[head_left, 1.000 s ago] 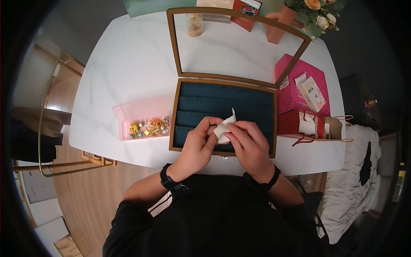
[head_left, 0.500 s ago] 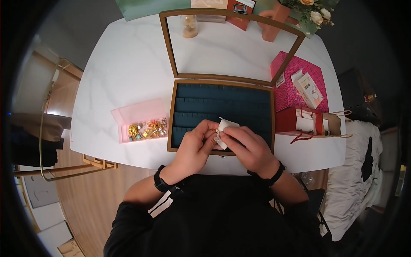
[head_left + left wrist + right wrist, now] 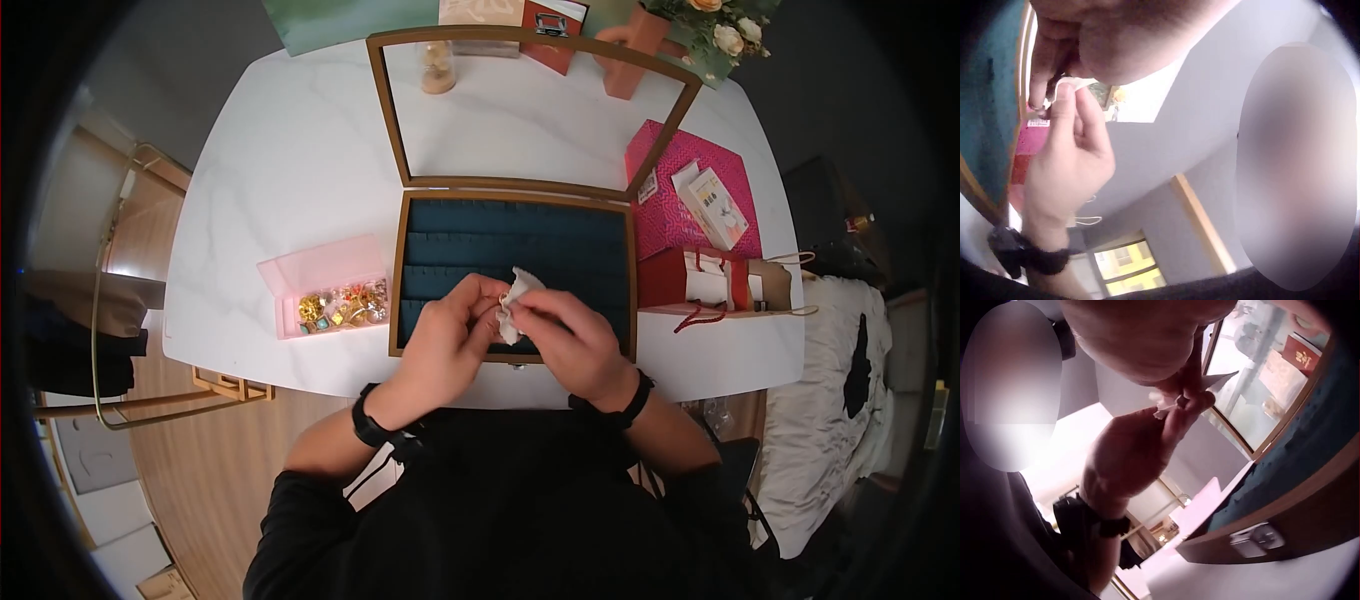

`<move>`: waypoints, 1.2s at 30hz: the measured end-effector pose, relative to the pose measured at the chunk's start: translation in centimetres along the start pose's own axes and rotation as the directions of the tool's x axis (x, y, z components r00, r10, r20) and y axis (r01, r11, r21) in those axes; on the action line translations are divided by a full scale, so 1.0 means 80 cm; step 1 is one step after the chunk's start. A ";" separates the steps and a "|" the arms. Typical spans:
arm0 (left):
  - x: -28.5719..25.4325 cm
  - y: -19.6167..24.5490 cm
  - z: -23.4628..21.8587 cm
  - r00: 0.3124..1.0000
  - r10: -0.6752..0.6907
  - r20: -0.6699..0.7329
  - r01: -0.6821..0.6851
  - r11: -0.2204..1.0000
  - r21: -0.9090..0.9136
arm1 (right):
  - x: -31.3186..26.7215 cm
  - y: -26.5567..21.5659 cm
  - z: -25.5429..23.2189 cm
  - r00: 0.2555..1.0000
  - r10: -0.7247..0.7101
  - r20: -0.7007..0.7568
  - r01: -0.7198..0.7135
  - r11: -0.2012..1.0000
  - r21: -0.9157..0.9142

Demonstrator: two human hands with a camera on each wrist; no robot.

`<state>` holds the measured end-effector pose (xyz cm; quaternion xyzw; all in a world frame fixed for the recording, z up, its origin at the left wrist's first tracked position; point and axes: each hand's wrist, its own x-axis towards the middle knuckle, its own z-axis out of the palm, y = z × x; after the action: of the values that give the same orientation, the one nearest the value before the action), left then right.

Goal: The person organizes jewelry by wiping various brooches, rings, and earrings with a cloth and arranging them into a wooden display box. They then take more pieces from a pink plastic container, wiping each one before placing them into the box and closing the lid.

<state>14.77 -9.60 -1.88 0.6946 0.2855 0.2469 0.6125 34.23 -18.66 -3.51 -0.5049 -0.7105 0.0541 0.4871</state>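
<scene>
A small white cloth with a zigzag-cut edge (image 3: 522, 284) is bunched between both hands over the open wooden jewelry box (image 3: 397, 290). My right hand (image 3: 578, 345) pinches the cloth between thumb and fingers. My left hand (image 3: 447, 335) meets it from the left, its thumb and fingertips pinching a small piece at the cloth's fold. That piece is mostly hidden, and I cannot tell its kind. Dark teal lining (image 3: 500, 222) with slotted rows fills the box below. In the right wrist view, a cloth corner (image 3: 1219, 380) sticks out past the fingers.
A pink case (image 3: 320, 262) with assorted jewelry (image 3: 345, 305) stands left of the box. The glass lid (image 3: 393, 120) is raised behind it. To the right are a pink package (image 3: 690, 165), a small white carton (image 3: 715, 210) and a red paper bag (image 3: 665, 280). Flowers (image 3: 728, 38) stand behind.
The cloth, spread with a corner pointing up earlier, is now folded more tightly between the fingers. Both hands stay close together over the box's front, with the fingers shifting slightly. The head view has shifted a little.
</scene>
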 end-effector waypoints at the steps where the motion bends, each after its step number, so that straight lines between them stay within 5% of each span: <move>1: 0.003 0.000 -0.006 1.000 0.000 0.000 0.000 1.000 0.000 | 0.000 0.006 -0.008 0.981 -0.151 0.118 0.159 0.985 -0.063; 3: 0.006 0.001 -0.013 0.967 -0.194 0.165 0.224 0.957 -0.187 | 0.000 0.009 -0.015 0.957 -0.220 0.191 0.243 0.964 -0.106; 7: 0.000 0.001 0.000 0.975 -0.175 0.135 0.201 0.956 -0.213 | 0.000 0.005 -0.012 0.978 -0.141 0.153 0.149 0.988 -0.044; 10: -0.010 0.000 0.020 0.993 0.094 -0.072 -0.085 0.988 0.127 | -0.004 -0.004 0.005 1.000 0.021 0.010 -0.022 0.999 0.049; 15: -0.014 -0.010 0.035 0.921 0.357 -0.157 -0.272 0.876 0.398 | 0.000 -0.010 0.016 0.915 0.368 -0.166 -0.324 0.914 0.243; 21: -0.014 -0.004 0.026 0.943 0.322 -0.085 -0.293 0.923 0.248 | -0.009 -0.004 0.013 0.785 0.619 -0.024 -0.490 0.645 0.586; 25: -0.016 0.000 0.019 0.985 0.174 0.006 -0.174 0.982 0.079 | -0.011 0.000 0.000 0.850 0.526 -0.002 -0.463 0.750 0.473; 27: -0.015 -0.002 0.012 0.994 0.109 0.023 -0.109 0.994 0.007 | -0.009 0.001 -0.013 0.965 0.258 0.048 -0.262 0.949 0.173; 29: -0.014 -0.006 0.008 0.992 -0.007 0.127 0.034 0.976 -0.216 | -0.006 -0.002 -0.021 0.975 0.212 0.073 -0.221 0.965 0.141; 36: -0.014 -0.018 0.006 0.977 -0.033 0.209 0.118 0.903 -0.413 | -0.013 -0.008 -0.023 0.986 0.061 0.154 -0.070 0.996 0.055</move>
<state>14.22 -10.59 -3.36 0.5544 0.1899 0.2090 0.7829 35.17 -20.53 -2.88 -0.5074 -0.7269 0.1297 0.4442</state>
